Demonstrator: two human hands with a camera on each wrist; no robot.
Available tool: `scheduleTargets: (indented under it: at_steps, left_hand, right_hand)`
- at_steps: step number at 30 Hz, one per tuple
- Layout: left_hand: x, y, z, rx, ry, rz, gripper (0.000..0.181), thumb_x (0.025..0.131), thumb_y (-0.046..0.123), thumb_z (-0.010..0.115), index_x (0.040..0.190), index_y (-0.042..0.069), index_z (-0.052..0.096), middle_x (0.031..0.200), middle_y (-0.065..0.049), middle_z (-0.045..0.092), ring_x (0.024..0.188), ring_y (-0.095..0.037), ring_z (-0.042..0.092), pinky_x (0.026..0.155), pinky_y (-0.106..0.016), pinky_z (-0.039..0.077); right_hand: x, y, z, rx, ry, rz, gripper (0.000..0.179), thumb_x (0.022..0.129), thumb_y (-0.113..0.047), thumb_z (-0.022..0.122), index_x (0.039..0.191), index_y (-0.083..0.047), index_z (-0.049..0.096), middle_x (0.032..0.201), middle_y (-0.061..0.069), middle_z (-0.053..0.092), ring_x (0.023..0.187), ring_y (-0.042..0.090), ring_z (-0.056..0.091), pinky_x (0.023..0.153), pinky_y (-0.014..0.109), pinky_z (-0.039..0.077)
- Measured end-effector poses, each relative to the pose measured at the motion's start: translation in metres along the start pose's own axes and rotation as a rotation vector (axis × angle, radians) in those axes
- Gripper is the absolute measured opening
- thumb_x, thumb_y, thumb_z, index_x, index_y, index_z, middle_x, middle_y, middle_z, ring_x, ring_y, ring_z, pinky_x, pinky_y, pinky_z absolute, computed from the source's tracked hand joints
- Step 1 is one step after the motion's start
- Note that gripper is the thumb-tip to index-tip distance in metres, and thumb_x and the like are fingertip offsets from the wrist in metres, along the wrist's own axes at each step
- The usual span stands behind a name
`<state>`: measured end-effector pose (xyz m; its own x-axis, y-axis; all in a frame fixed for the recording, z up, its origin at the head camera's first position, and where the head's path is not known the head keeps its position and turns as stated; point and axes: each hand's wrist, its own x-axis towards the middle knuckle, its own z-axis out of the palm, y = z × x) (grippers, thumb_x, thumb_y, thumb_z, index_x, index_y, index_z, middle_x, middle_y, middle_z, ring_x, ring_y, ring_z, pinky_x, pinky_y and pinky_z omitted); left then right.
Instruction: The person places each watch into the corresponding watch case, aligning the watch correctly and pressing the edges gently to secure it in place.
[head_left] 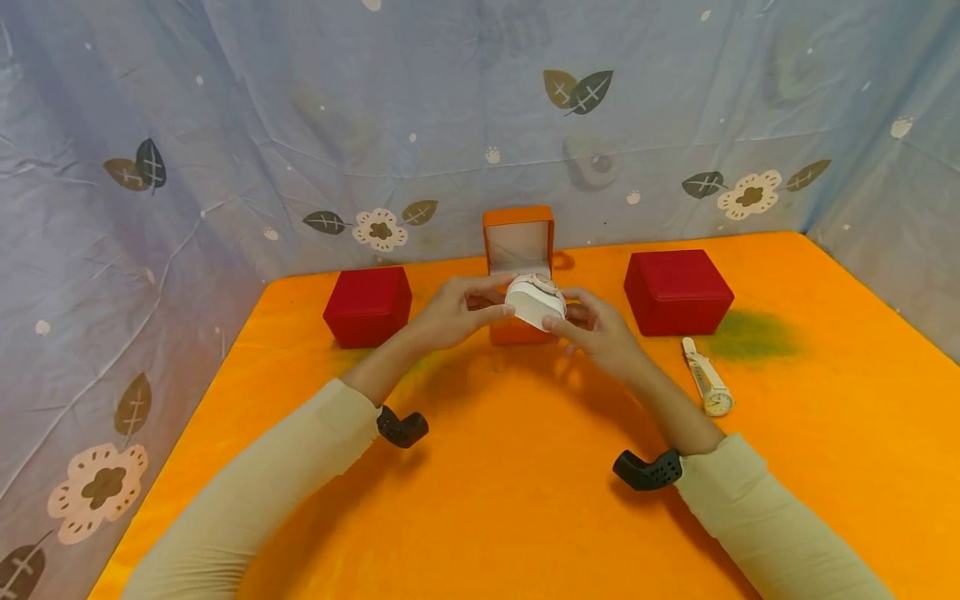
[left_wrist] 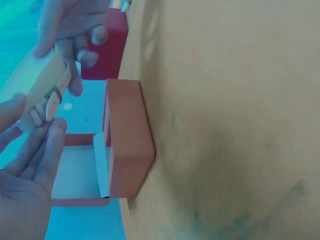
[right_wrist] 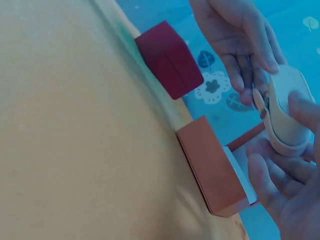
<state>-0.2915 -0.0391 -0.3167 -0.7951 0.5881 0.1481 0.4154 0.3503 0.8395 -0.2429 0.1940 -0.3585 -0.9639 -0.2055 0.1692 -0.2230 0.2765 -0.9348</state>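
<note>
Status: Strapped, Not Yet Boxed

Progress: the first watch (head_left: 546,284) is wrapped around the white cushion (head_left: 532,304), and the orange box (head_left: 517,334) stands with its lid (head_left: 517,217) raised. The strap end (left_wrist: 52,106) is visible in the left wrist view; you cannot confirm that it is fastened. Judged outstanding: cushion and watch remain outside the box, and the lid is not down. A second watch (head_left: 708,385) lies loose near the right red box (head_left: 678,292); this and the left red box (head_left: 367,307) appear closed.

Grip: your left hand (head_left: 453,315) and right hand (head_left: 600,333) each pinch the cushion between thumb and fingers, at opposite ends. The cushion is tilted, held clear of the table (head_left: 510,467), with the watch between both grips.
</note>
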Motion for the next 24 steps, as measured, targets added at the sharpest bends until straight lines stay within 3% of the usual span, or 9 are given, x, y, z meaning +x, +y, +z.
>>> scheduleTargets:
  at_steps: [6,10,13,17,21,24]
  left_hand:
    - [0.002,-0.005,0.006,-0.047,0.053,0.001,0.048,0.092,0.015,0.066,0.139,0.019,0.054,0.103,-0.015,0.072,0.096,-0.039,0.068,0.086,-0.040,0.057]
    - [0.002,-0.006,0.010,-0.106,0.087,0.002,0.047,0.091,0.012,0.066,0.137,0.018,0.056,0.104,-0.016,0.073,0.096,-0.041,0.067,0.088,-0.050,0.054]
    - [0.002,-0.005,0.011,-0.107,0.105,0.001,0.046,0.091,0.010,0.065,0.136,0.016,0.057,0.107,-0.018,0.072,0.098,-0.039,0.067,0.088,-0.049,0.054]
    - [0.003,-0.006,0.008,-0.094,0.110,0.009,0.044,0.093,0.007,0.063,0.135,0.015,0.058,0.120,-0.014,0.068,0.104,-0.030,0.067,0.091,-0.037,0.055]
    - [0.005,-0.010,0.005,-0.132,0.047,0.042,0.043,0.094,0.007,0.061,0.136,0.016,0.057,0.132,-0.008,0.062,0.113,-0.024,0.064,0.096,-0.031,0.052]
    - [0.006,-0.009,0.005,-0.167,-0.005,0.062,0.043,0.095,0.007,0.058,0.138,0.015,0.055,0.136,-0.006,0.059,0.116,-0.023,0.062,0.098,-0.033,0.051]
  right_hand:
    - [-0.004,-0.003,0.008,-0.161,0.183,-0.095,0.051,0.090,-0.029,0.068,0.137,-0.012,0.056,0.117,0.015,0.069,0.086,0.037,0.067,0.065,0.031,0.059]
    - [-0.005,-0.004,0.010,-0.160,0.280,-0.123,0.049,0.086,-0.026,0.072,0.131,-0.011,0.059,0.113,0.016,0.070,0.077,0.026,0.071,0.063,0.030,0.059]
    - [-0.005,-0.004,0.010,-0.131,0.307,-0.119,0.048,0.085,-0.027,0.073,0.128,-0.010,0.062,0.110,0.015,0.071,0.070,0.015,0.070,0.063,0.030,0.059]
    - [-0.004,-0.004,0.008,0.080,0.243,-0.061,0.044,0.093,-0.032,0.064,0.125,-0.002,0.064,0.110,0.011,0.070,0.077,0.019,0.071,0.068,0.029,0.059]
    - [0.000,-0.003,0.006,0.381,0.080,0.048,0.045,0.100,-0.030,0.053,0.129,0.004,0.052,0.112,0.005,0.060,0.088,0.018,0.067,0.077,0.027,0.059]
    - [0.001,-0.003,0.005,0.523,-0.039,0.111,0.047,0.100,-0.025,0.052,0.136,0.005,0.042,0.116,0.004,0.054,0.089,0.013,0.064,0.081,0.026,0.057]
